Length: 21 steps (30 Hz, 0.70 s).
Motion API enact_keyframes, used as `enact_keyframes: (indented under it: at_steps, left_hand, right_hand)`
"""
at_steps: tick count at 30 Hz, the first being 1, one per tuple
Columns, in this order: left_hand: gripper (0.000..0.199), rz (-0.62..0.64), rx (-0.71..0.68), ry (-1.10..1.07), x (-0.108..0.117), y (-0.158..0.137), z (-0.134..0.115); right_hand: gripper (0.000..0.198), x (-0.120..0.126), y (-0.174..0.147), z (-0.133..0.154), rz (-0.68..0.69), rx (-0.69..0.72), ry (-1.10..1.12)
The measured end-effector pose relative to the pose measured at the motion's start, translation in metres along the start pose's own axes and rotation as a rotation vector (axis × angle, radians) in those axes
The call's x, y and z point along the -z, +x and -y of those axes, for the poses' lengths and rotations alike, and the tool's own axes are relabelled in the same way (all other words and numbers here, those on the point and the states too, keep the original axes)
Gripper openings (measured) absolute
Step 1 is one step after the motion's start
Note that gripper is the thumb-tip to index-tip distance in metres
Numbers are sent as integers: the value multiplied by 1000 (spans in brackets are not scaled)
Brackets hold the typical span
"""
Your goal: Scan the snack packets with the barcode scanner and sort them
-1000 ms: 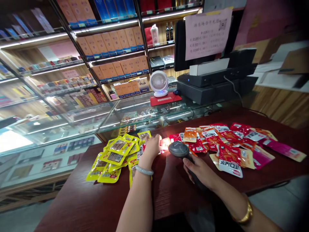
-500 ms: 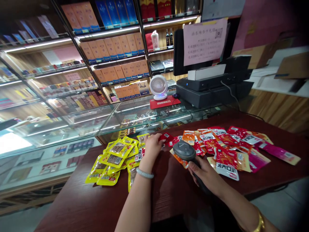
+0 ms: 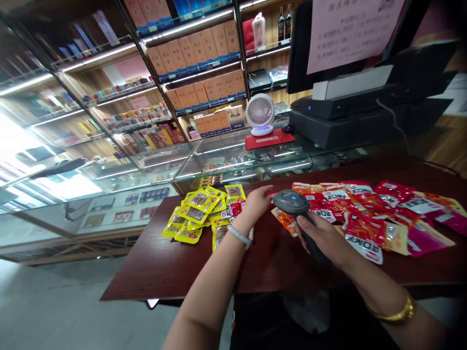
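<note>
My right hand [image 3: 323, 238] is wrapped around the handle of a dark grey barcode scanner [image 3: 291, 201], a small blue light showing on its head. Just under the scanner head lies an orange snack packet [image 3: 284, 222]. My left hand [image 3: 257, 204], a pale bangle at its wrist, reaches over the table with fingers stretched toward the red packets; its fingertips are near the scanner's left side, and nothing shows clearly in them. Left of it is a pile of yellow snack packets [image 3: 197, 212], with a red-and-white packet [image 3: 235, 209] beside them. Red and orange packets [image 3: 365, 204] spread across the right.
The dark red table [image 3: 160, 272] meets a glass display counter [image 3: 226, 165] at the back. A white fan [image 3: 260, 114] stands on a red mat [image 3: 270, 139]. A monitor [image 3: 301, 48] and black cash drawer [image 3: 335, 129] stand behind the packets. Stocked shelves line the wall.
The view has shifted, putting the counter and packets elsewhere in the picture. My left hand has moved rightward, closer to the scanner and red packets. My right hand keeps holding the scanner.
</note>
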<state>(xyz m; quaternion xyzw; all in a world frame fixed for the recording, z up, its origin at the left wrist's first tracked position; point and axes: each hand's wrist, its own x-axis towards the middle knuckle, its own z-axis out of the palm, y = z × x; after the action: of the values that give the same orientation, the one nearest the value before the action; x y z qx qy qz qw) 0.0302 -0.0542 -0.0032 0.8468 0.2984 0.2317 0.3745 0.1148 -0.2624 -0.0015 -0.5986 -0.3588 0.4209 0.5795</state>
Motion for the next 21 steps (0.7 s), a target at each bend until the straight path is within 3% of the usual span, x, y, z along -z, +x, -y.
enact_keyframes:
  at_steps: [4, 7, 10, 13, 21]
  left_hand:
    - [35, 7, 42, 765, 68, -32, 29]
    - [36, 143, 121, 1028, 96, -44, 43]
    - [52, 164, 68, 1086, 98, -47, 45]
    - [62, 138, 6, 1060, 87, -50, 40]
    - [34, 83, -20, 849, 61, -53, 31]
  right_hand:
    - [44, -13, 6, -1, 92, 13, 7]
    - [46, -24, 6, -4, 123, 6, 14]
    - [49, -31, 4, -7, 132, -5, 7]
    - [50, -30, 5, -9, 149, -8, 9]
    - [49, -21, 7, -8, 104, -4, -21]
